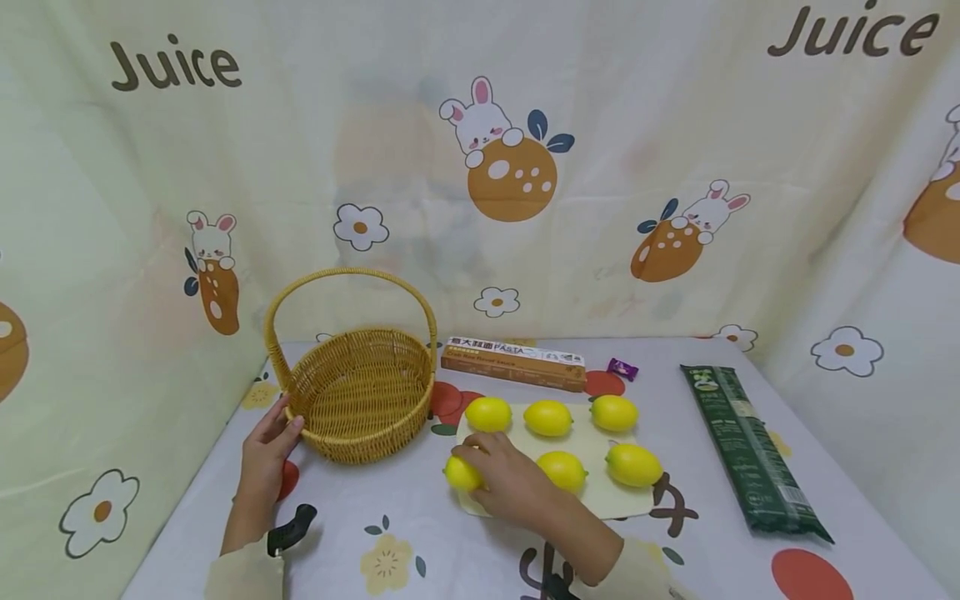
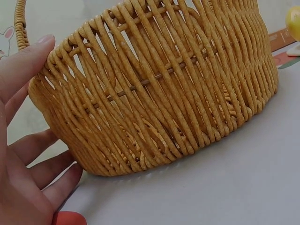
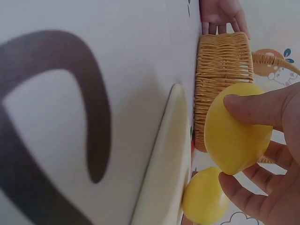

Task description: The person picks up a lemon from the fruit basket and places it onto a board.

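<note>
My right hand (image 1: 510,482) holds a yellow lemon (image 1: 462,473) between thumb and fingers, at the left edge of a pale cream board (image 1: 637,502). The right wrist view shows this lemon (image 3: 236,133) above the board. Several other lemons (image 1: 547,418) sit on the board in two rows. On the left stands a round wicker basket (image 1: 367,446) with a tall handle; no item shows inside it. My left hand (image 1: 264,454) grips its left side. In the left wrist view, the thumb of the left hand (image 2: 23,164) lies at the rim and the fingers touch the outer wall.
Behind the board lies a pasta box (image 1: 513,367), with a small purple wrapped sweet (image 1: 622,369) to its right. A long green packet (image 1: 753,454) lies at the table's right side. A printed curtain (image 1: 420,167) hangs behind the patterned tablecloth (image 1: 337,533).
</note>
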Demonstrator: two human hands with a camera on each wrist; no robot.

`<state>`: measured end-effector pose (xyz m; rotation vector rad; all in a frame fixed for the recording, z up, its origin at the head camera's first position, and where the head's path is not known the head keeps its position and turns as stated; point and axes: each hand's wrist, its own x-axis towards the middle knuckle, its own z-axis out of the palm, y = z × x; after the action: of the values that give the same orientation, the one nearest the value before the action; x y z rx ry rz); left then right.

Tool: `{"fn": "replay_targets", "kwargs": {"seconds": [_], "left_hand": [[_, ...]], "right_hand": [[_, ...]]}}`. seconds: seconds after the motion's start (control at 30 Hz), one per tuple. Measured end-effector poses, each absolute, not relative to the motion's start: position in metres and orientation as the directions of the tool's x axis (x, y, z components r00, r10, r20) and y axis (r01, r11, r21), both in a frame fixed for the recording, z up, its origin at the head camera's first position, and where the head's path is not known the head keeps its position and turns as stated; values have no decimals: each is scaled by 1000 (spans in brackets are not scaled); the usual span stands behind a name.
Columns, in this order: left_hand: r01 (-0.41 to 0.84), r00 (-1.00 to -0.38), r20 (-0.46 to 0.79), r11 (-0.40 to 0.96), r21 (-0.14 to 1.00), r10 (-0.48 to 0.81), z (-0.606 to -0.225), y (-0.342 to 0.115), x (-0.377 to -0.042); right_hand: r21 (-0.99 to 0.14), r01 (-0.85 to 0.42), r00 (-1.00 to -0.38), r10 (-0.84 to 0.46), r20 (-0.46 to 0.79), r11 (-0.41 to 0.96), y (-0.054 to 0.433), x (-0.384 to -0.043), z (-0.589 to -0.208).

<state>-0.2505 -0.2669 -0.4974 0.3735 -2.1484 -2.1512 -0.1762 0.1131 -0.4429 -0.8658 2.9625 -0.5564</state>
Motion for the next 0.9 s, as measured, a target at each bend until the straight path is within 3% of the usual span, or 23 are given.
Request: {"fn": "replay_targets", "kwargs": {"seconds": [0.5,0.9], "left_hand": [[-100,-966,-105,-34,994,-238,-497,-265,-251],[-88,-968,-96,-45,995,-233,-499,-266,-251]], "right_hand": [[-237,-509,-859,-507,72,828,131,-174,-449],[-239,-472,-878,-477,43,849,131,-181,-453]]}}
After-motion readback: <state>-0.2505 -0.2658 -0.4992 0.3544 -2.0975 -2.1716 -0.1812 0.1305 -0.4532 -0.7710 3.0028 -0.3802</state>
